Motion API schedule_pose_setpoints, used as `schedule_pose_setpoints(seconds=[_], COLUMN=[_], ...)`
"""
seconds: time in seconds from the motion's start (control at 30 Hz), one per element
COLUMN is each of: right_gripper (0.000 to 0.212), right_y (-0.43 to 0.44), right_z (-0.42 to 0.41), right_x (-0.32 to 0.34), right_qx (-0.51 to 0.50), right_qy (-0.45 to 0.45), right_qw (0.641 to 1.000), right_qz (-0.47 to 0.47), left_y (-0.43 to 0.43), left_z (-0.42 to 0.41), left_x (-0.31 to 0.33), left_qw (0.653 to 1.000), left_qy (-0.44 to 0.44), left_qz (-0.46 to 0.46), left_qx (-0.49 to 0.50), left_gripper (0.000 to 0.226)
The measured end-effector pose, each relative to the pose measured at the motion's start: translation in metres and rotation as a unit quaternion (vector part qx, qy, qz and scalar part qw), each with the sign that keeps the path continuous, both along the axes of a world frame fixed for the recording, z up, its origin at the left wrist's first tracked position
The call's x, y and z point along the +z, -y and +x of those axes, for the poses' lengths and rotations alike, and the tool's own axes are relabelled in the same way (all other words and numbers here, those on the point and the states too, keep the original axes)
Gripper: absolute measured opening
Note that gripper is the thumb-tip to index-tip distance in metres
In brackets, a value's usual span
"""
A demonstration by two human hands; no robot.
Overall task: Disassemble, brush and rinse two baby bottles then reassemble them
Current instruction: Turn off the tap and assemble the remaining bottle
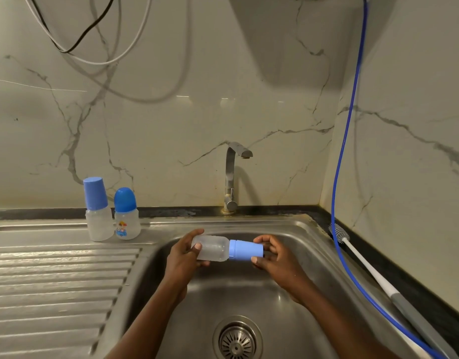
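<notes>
Three bottles in view; one is in work. The held bottle [212, 251] lies horizontal in the air over the sink [236, 294] basin, translucent body to the left and blue cap [246, 250] to the right, with the cap seated on the neck. The left hand [183, 255] is wrapped round the body, thumb on the near side. The right hand [272, 256] grips the cap between fingers and thumb.

Judgement: disassembly, first step, cap not yet off. The next move likely calls for the left hand to hold the body firm while the right pulls or twists the cap away. Whether it screws or snaps on, I cannot tell.

The tap [233, 177] behind shows no stream. A tall capped bottle [99, 211] and a short printed bottle [127, 216] stand side by side on the drainboard [55, 281] at left. The bottle brush [340, 233] lies on the table right of the sink, beside a blue hose [352, 125] and well apart from both hands. It will need fetching.
</notes>
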State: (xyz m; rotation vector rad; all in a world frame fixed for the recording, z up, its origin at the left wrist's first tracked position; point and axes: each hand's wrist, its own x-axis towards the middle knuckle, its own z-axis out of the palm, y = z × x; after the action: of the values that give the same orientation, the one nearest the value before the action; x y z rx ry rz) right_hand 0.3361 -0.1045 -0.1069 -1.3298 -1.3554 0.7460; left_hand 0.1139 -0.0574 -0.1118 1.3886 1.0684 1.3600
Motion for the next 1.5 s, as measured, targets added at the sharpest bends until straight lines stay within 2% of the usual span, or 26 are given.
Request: schedule_pose_setpoints(seconds=[0.27, 0.43, 0.57, 0.63, 0.7, 0.73, 0.8, 0.87, 0.97, 1.0, 1.03, 1.1, 1.17, 1.23, 1.37, 1.5], right_gripper=[0.039, 0.016, 0.015, 0.014, 0.013, 0.012, 0.014, 0.020, 0.024, 0.025, 0.024, 0.019, 0.017, 0.021, 0.029, 0.040], right_y=[-0.001, 0.001, 0.004, 0.004, 0.003, 0.002, 0.003, 0.004, 0.007, 0.007, 0.008, 0.007, 0.006, 0.008, 0.010, 0.000], right_z=[0.001, 0.009, 0.013, 0.010, 0.005, 0.003, -0.003, -0.007, -0.009, -0.011, -0.014, -0.022, -0.030, -0.032, -0.028, -0.035], right_x=[0.007, 0.008, 0.007, 0.009, 0.008, 0.008, 0.010, 0.012, 0.016, 0.017, 0.018, 0.022, 0.028, 0.034, 0.039, 0.051], right_qx=[-0.010, -0.014, -0.019, -0.034, -0.047, -0.052, -0.057, -0.065, -0.084, -0.086, -0.086, -0.078, -0.079, -0.080, -0.073, -0.100], right_qy=[-0.001, -0.035, -0.001, -0.002, -0.003, 0.002, 0.016, 0.027, 0.071, 0.078, 0.086, 0.085, 0.032, 0.003, 0.047, 0.066], right_qw=[1.000, 0.999, 0.999, 0.998, 0.998, 0.998, 0.998, 0.997, 0.994, 0.993, 0.992, 0.992, 0.995, 0.996, 0.996, 0.993], right_qz=[0.001, -0.037, -0.051, -0.044, -0.037, -0.036, -0.037, -0.026, 0.004, 0.015, 0.026, 0.045, 0.054, 0.048, 0.030, 0.011], left_y=[0.002, 0.011, 0.015, 0.014, 0.010, 0.008, 0.007, 0.009, 0.015, 0.018, 0.020, 0.024, 0.029, 0.031, 0.019, 0.014], left_z=[-0.001, 0.003, 0.003, 0.004, 0.006, 0.009, 0.013, 0.013, 0.015, 0.017, 0.020, 0.024, 0.023, 0.016, -0.017, -0.064], left_x=[0.009, 0.016, 0.013, 0.008, 0.000, -0.003, -0.006, -0.006, 0.002, 0.005, 0.007, 0.008, 0.010, 0.017, 0.052, 0.073], left_qw=[1.000, 0.998, 0.995, 0.992, 0.975, 0.960, 0.939, 0.922, 0.846, 0.826, 0.822, 0.849, 0.881, 0.894, 0.930, 0.965], left_qy=[0.005, 0.005, -0.018, -0.070, -0.201, -0.268, -0.335, -0.372, -0.497, -0.522, -0.526, -0.483, -0.428, -0.406, -0.338, -0.224], left_qz=[-0.001, 0.022, 0.033, 0.025, 0.031, 0.042, 0.071, 0.100, 0.165, 0.184, 0.197, 0.202, 0.194, 0.184, 0.117, 0.070], left_qx=[-0.028, -0.059, -0.088, -0.101, -0.089, -0.067, -0.006, 0.044, 0.099, 0.101, 0.094, 0.066, 0.052, 0.053, 0.081, 0.121], left_gripper=[0.030, 0.031, 0.033, 0.038, 0.061, 0.072, 0.081, 0.084, 0.073, 0.070, 0.066, 0.060, 0.055, 0.053, 0.058, 0.060])
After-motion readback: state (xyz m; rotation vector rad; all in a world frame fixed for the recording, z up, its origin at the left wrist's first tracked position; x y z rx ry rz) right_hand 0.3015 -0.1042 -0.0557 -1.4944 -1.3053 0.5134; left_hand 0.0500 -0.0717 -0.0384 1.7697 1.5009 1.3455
